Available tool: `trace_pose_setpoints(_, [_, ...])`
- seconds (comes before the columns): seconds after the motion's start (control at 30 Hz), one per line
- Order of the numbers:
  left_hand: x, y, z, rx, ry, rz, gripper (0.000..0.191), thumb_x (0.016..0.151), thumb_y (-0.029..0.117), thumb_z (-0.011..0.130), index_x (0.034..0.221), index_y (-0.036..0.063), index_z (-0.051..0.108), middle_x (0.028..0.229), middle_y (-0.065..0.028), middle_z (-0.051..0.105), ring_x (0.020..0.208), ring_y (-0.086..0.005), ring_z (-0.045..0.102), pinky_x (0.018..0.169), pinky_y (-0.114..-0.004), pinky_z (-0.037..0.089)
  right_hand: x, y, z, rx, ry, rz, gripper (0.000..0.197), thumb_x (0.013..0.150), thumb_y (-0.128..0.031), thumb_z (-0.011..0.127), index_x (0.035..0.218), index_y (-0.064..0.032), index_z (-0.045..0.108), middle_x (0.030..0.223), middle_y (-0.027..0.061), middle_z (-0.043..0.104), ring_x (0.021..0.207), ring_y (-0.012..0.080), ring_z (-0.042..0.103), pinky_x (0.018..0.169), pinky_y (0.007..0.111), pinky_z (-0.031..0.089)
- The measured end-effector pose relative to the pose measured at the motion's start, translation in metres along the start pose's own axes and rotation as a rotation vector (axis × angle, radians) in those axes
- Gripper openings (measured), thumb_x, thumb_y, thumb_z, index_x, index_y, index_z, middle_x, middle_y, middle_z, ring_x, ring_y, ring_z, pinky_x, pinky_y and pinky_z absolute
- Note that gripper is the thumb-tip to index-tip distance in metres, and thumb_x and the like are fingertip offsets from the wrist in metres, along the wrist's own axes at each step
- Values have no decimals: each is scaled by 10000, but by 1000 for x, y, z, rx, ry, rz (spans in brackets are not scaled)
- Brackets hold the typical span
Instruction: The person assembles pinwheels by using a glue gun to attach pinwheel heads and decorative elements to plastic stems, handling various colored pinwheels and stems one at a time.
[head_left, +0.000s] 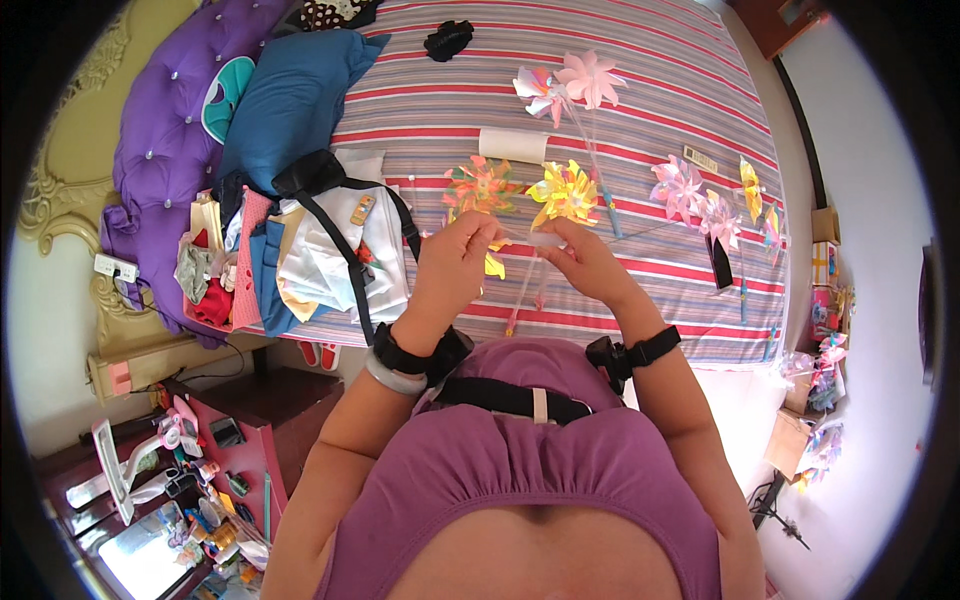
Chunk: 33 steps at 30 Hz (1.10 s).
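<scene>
My left hand (461, 253) is over the striped bed sheet, thumb and fingertips together; whether something thin is pinched there I cannot tell. Yellow foil petals (495, 261) show just beside its fingertips. Between thumb and fingers, my right hand (592, 259) holds a small whitish translucent strip (547, 239). Just beyond my hands lie an orange-green pinwheel (480, 186) and a shiny yellow pinwheel (568, 192). A thin clear stick (517, 304) runs toward me below my hands. Behind the pinwheels rests a white roll (513, 145).
Pink pinwheels (591, 79) lie farther back, others (677, 187) to the right near a black phone-like object (718, 262). Left are a black strap bag (309, 174), white plastic bags (322, 259), a pink basket (253, 255) and a blue pillow (296, 105).
</scene>
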<state>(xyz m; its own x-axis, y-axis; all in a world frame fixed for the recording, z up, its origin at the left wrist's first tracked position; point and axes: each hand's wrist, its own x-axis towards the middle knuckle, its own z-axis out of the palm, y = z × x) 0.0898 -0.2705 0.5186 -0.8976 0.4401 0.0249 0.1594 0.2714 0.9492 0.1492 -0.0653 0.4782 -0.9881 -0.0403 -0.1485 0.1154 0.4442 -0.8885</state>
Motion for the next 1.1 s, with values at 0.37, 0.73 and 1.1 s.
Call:
trace_pose_setpoints(0.37, [5,-34,27,273,-178,209,318,875,113,550,1178,18,545,971,-167,626,739,-243,620,605,-315,482,3,6,21,126,-75,34,216,882,-138,589,1071,-44,545,891,80,591,804,141,562,726,284,466])
trace_pose_setpoints(0.73, [2,-21,19,135,-98,4,202,889,148,555,1031,4,559,845,-173,608,757,-315,596,668,-347,463,9,75,38,400,-216,40,214,886,-95,591,1085,-21,565,961,26,593,907,108,546,832,275,445])
trace_pose_setpoints(1.1, [-9,0,-15,-33,49,-32,290,943,175,510,1140,-25,585,770,30,572,664,-23,454,568,-178,379,-2,-41,4,-42,168,-274,197,885,-138,580,1032,-15,626,803,130,624,713,230,597,649,308,461])
